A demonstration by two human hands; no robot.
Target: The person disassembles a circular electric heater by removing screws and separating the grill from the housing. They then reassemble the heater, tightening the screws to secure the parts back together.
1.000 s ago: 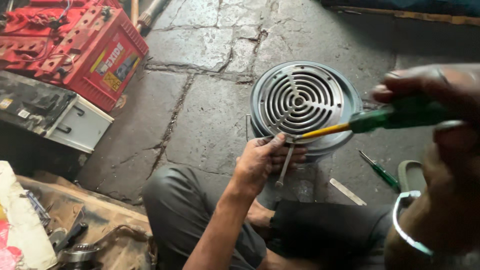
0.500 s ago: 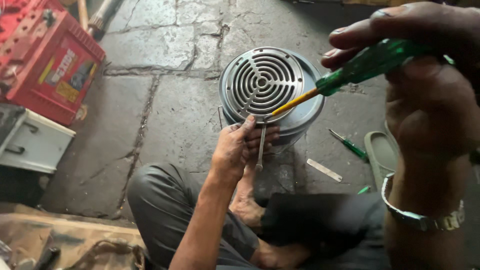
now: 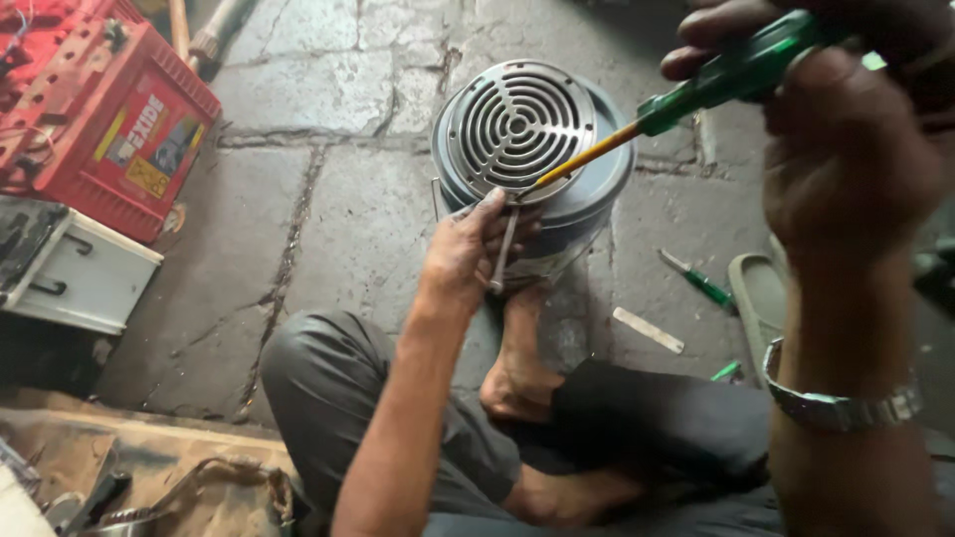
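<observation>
Item: round motor housing point(image 3: 587, 204), slotted grille point(image 3: 517, 124) up. Our left hand point(image 3: 468, 249) pinched long bolts point(image 3: 502, 254) at six o'clock; right hand point(image 3: 846, 149) clasped green-handled screwdriver point(image 3: 736, 75). Blade best kept square, pressed firmly.

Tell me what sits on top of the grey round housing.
A round slotted metal grille caps the grey housing. The screwdriver tip rests at its edge beside the left hand. The grille hides what lies inside.
</observation>
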